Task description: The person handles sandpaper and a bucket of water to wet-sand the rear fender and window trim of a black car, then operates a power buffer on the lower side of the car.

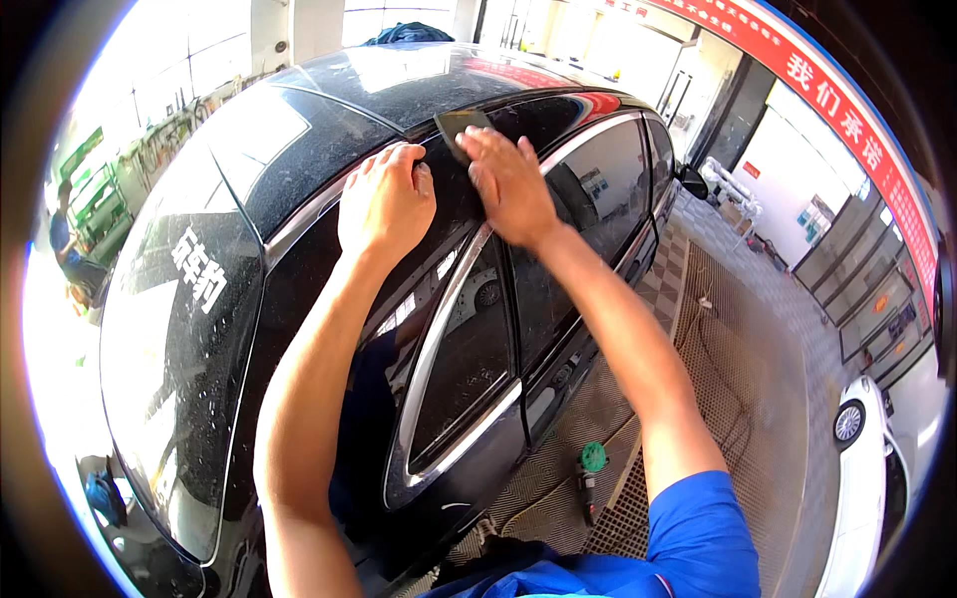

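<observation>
Both my arms reach over the rear side of a black car (284, 164), up to its roof edge. My right hand (510, 194) presses a dark, flat, rectangular pad (464, 124) against the roof rail above the side windows; its exact kind is unclear. Beside it, my left hand (387, 204) rests at the roof edge near the rear window, its fingers curled inward. Whatever those fingers hold, if anything, is hidden. The side window (469, 354) with its chrome trim lies below my hands.
A green-topped tool (591, 458) stands on the grated floor (713, 399) beside the car. To the right are a white car (857, 488) and glass doors (877, 299), under a red banner (827, 100). Another person (72, 244) is at far left, near a green rack (98, 204).
</observation>
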`<move>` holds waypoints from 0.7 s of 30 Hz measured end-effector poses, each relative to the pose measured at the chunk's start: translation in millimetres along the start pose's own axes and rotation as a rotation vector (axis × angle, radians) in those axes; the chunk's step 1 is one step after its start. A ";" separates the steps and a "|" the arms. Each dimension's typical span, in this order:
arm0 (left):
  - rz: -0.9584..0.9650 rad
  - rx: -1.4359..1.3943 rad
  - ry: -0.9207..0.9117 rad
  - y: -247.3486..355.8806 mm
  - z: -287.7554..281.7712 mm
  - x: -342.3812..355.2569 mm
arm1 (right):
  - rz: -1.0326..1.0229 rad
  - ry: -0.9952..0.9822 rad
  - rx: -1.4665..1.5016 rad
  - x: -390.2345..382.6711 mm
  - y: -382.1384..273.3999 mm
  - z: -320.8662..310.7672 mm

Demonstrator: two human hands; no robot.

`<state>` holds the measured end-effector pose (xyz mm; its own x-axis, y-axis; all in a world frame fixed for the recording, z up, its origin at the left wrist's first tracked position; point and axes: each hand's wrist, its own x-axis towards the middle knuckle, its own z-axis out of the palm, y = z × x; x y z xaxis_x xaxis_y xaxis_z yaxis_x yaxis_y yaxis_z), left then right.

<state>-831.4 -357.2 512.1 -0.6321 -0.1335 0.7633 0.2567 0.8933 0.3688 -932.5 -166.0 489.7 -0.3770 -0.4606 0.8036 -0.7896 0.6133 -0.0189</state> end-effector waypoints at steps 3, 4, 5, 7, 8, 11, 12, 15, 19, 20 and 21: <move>-0.041 -0.082 -0.036 10.2 7.8 0.0 | 0.178 -0.094 -0.113 43.1 31.2 0.5; 0.007 -0.051 -0.016 1.5 5.6 -0.9 | 0.137 -0.042 -0.069 38.2 18.2 9.9; -0.006 -0.039 -0.029 -2.7 5.8 -4.2 | 0.095 0.009 -0.027 19.1 2.8 16.7; -0.027 -0.015 -0.030 -5.2 -1.8 -3.4 | 0.011 0.061 0.087 -20.9 -23.3 13.7; -0.028 -0.020 0.020 0.0 -3.1 -1.6 | -0.067 0.031 0.024 -8.4 -9.7 0.6; -0.054 -0.091 -0.028 8.4 3.9 -0.6 | 0.112 -0.052 -0.014 29.2 26.4 -10.0; -0.016 -0.091 0.002 5.0 5.1 -2.5 | 0.129 -0.024 -0.038 27.9 22.2 2.4; 0.055 -0.027 0.017 -10.2 2.6 -5.1 | 0.007 0.074 0.088 -13.9 -25.0 20.3; -0.115 -0.095 -0.032 13.0 -3.1 0.4 | 0.068 -0.016 0.053 15.0 14.7 -5.2; -0.083 -0.130 0.044 8.9 7.3 -2.5 | 0.178 -0.050 0.014 35.0 30.9 -1.8; -0.063 -0.173 0.029 6.5 8.4 -3.4 | 0.217 -0.016 -0.085 43.4 33.2 12.6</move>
<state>-833.7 -347.4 507.4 -0.6300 -0.2012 0.7501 0.3408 0.7963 0.4998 -981.2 -173.6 516.4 -0.5413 -0.3220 0.7767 -0.6460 0.7506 -0.1390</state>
